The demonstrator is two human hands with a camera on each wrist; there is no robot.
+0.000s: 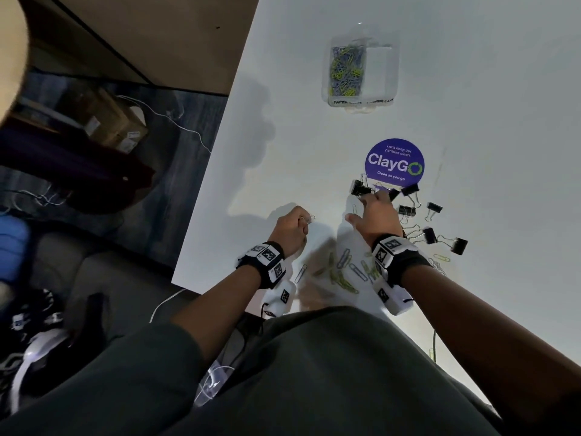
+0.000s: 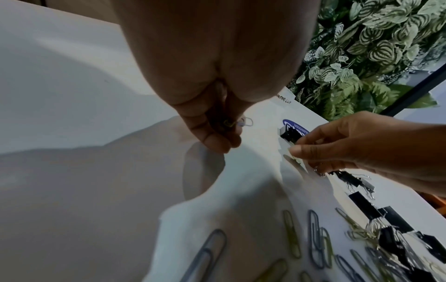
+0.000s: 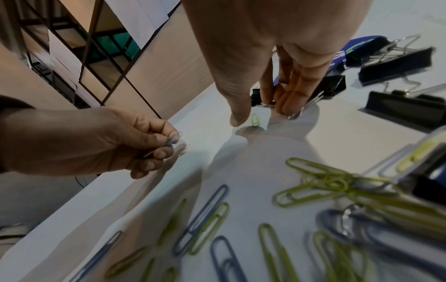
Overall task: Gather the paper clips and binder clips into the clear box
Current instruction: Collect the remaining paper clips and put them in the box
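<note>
The clear box (image 1: 382, 73) stands far out on the white table (image 1: 503, 121), with yellow and blue paper clips (image 1: 345, 70) in its left compartment. My left hand (image 1: 301, 223) hovers near the table's left edge. It pinches a few blue and yellow paper clips (image 2: 237, 123) between thumb and fingers. My right hand (image 1: 361, 206) reaches down among the black binder clips (image 1: 360, 187), its fingertips (image 3: 287, 108) on the table. Its thumb is spread apart from them, and a small yellow clip (image 3: 255, 120) lies in between. Loose paper clips (image 1: 342, 272) lie between my wrists.
A round purple ClayGo sticker (image 1: 394, 163) is stuck on the table just beyond my right hand. More binder clips (image 1: 459, 245) lie scattered to its right. The table's left edge (image 1: 201, 196) drops to a floor with boxes and cables.
</note>
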